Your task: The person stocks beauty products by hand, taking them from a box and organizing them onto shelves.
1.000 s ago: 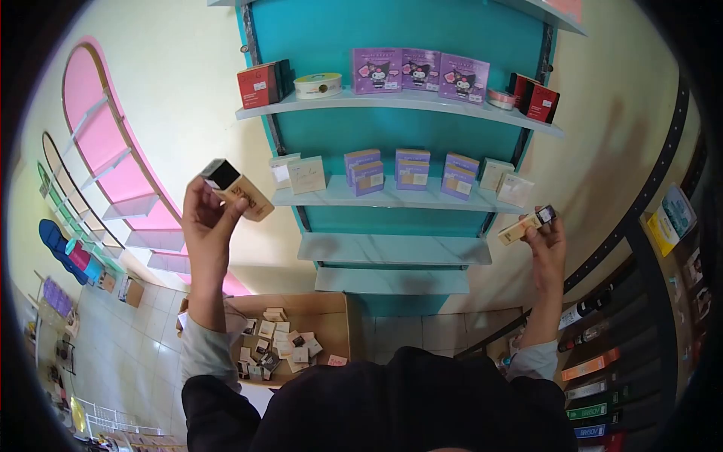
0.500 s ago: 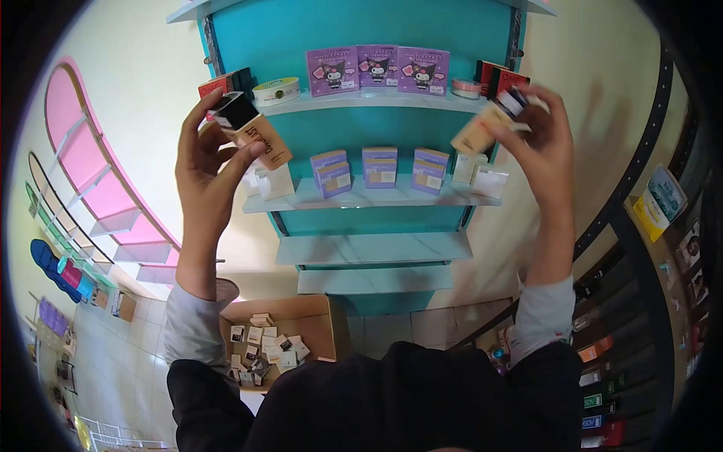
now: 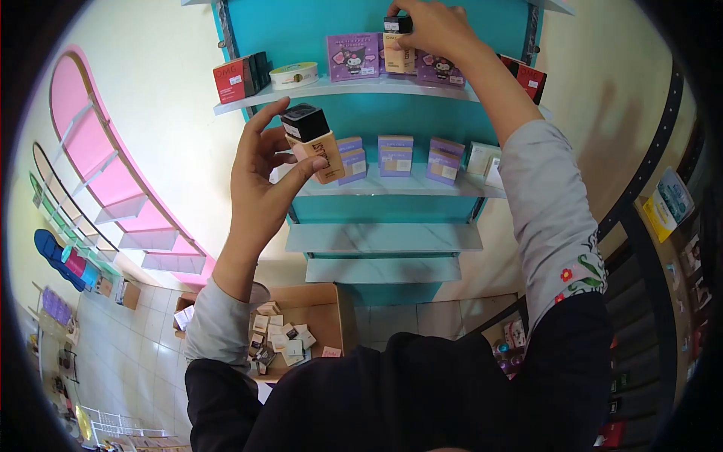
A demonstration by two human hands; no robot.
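My left hand (image 3: 263, 166) grips a beige bottle with a black cap (image 3: 315, 143), tilted in front of the middle shelf. At the upper shelf, my right hand (image 3: 433, 29) has its fingers on the black cap of a second beige bottle (image 3: 398, 54). That bottle is upright in front of the purple cartoon boxes (image 3: 352, 58); whether its base touches the shelf is hard to tell. Small lilac boxes (image 3: 395, 157) stand on the shelf below.
Red and black boxes (image 3: 232, 80) and a round tin (image 3: 294, 76) sit on the upper shelf (image 3: 354, 90). A carton (image 3: 343, 320) of small boxes is on the floor. Dark racks (image 3: 655, 286) stand at the right, pink wall shelving (image 3: 94, 143) at the left.
My right hand has moved left and up with its bottle, now upright at the purple boxes. My left hand has shifted right and slightly down in the view, still holding its bottle.
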